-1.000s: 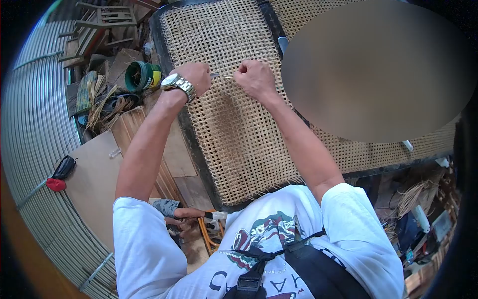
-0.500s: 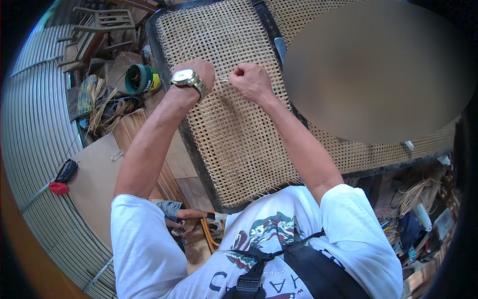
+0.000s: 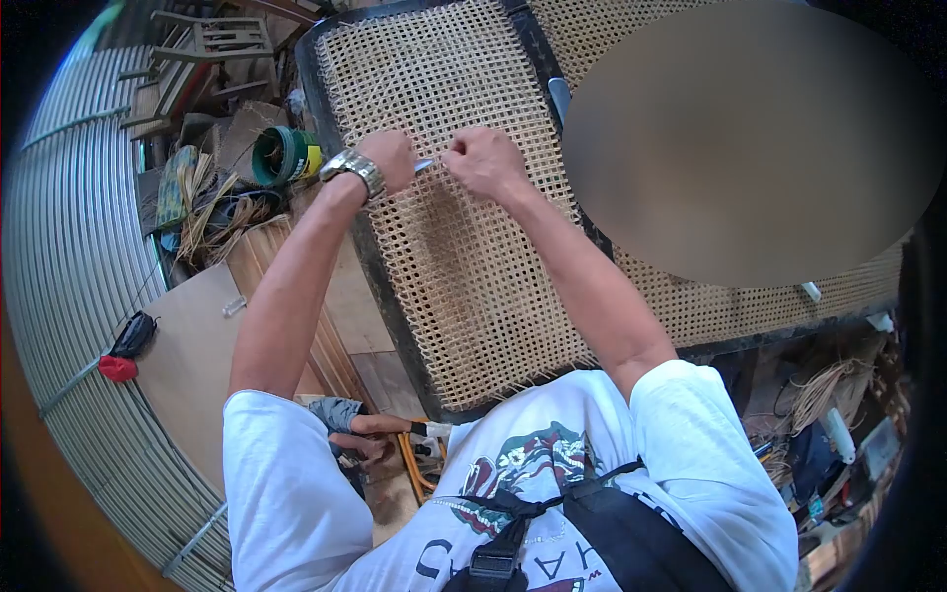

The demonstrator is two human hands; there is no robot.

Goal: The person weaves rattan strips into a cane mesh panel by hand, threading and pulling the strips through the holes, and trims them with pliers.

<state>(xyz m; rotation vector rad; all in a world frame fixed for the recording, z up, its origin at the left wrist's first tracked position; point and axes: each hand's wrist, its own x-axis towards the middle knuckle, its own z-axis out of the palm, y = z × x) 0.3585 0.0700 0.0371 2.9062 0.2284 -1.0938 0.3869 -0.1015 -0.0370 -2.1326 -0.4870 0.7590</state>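
Note:
My left hand [image 3: 390, 161], with a metal watch on its wrist, is closed over the woven cane panel [image 3: 464, 296]. A small pointed blade [image 3: 424, 165] sticks out of its grip toward my right hand; the handle is hidden in the fist. Close by on the right, my right hand [image 3: 485, 163] is closed in a pinch just above the weave. What its fingers hold is too small to make out. The panel is set in a black frame [image 3: 380, 296], with loose cane ends along its near edge.
A second cane panel [image 3: 681, 306] adjoins on the right, partly behind a large blurred patch. A blue-grey strip [image 3: 559, 99] lies on the divider. At left are a green bucket [image 3: 281, 156], cane bundles and wooden chairs [image 3: 212, 39]. Another person's arm [image 3: 380, 424] shows below.
My left hand has shifted left and turned, and the blade now shows between my hands. The right hand has moved slightly left, still closed.

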